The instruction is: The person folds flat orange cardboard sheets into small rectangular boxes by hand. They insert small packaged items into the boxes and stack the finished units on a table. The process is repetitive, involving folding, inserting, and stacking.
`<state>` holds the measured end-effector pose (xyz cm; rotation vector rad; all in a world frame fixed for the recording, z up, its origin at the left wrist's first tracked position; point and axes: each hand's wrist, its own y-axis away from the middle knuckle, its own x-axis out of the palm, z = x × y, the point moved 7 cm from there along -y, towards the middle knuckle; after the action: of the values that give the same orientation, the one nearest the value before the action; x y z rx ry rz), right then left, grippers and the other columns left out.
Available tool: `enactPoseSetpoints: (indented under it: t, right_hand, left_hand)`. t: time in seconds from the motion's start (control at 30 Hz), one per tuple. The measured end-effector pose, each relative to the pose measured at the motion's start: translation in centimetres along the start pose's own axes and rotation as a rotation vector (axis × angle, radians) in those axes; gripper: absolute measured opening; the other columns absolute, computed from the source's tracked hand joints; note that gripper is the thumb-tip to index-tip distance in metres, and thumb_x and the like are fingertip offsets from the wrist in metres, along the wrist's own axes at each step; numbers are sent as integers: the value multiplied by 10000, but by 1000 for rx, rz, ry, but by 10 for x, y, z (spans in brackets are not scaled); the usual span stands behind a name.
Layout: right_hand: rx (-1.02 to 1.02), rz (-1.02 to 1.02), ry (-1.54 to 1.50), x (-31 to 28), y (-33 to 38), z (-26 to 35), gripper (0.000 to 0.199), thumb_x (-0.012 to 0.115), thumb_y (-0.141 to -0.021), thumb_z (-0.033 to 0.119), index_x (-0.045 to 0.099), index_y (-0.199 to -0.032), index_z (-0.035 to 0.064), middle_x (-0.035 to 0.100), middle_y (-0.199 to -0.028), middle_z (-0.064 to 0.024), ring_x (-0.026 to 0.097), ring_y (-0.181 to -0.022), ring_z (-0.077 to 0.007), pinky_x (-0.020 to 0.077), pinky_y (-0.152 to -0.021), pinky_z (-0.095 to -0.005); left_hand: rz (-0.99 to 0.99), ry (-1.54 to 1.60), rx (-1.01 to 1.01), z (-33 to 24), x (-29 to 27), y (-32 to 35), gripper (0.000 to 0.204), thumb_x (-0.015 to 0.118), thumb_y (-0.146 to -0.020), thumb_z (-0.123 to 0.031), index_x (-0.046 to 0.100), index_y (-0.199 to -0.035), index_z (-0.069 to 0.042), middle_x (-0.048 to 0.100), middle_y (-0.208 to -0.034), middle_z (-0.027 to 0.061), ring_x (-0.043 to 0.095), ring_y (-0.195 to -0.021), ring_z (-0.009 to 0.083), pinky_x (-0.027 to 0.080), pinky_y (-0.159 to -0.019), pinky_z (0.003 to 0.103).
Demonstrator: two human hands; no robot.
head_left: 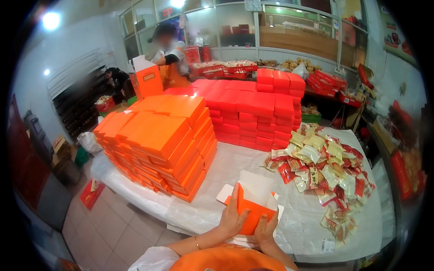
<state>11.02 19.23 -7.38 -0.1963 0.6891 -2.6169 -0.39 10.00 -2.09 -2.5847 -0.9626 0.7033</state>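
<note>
An orange cardboard box [253, 205] with its white flaps standing up is between my hands, close to the near edge of the table. My left hand [233, 219] grips its left side, fingers stretched up along the panel. On the other side, my right hand [266, 228] closes round the lower right of the box. The inside of the box cannot be seen well from here. Just right of it lies a heap of wrapped snack packets [321, 167], cream and red. To the left rises a stack of orange boxes [158, 135].
Behind stands a stack of red boxes [253, 106]. Across the table a co-worker in an orange apron [174, 79] is beside an upright orange box [148, 80] with a handle slot. White sheeting [235, 158] covers the table. A red flat carton [91, 194] lies on the tiled floor.
</note>
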Motion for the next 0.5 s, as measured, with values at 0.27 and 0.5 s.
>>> enactPoseSetpoints:
  t: [0.27, 0.5]
  right_hand:
    - [41, 83, 32, -2, -10, 2, 587, 388, -971, 471, 482, -1183, -68, 601, -1040, -172, 578, -932, -259, 450, -810, -362]
    - [54, 83, 28, 5, -18, 11, 378, 392, -950, 193, 506, -1185, -79, 634, -1007, -200, 619, -886, -293, 484, -781, -377]
  left_hand:
    - [-15, -178, 178, 2, 10, 13, 845, 671, -860, -242, 148, -1468, 23, 432, -1353, 290, 495, -1195, 427, 450, -949, 449]
    - [-71, -113, 30, 6, 0, 13, 839, 661, -871, -257, 140, -1474, 4, 468, -1322, 287, 511, -1191, 408, 438, -968, 436]
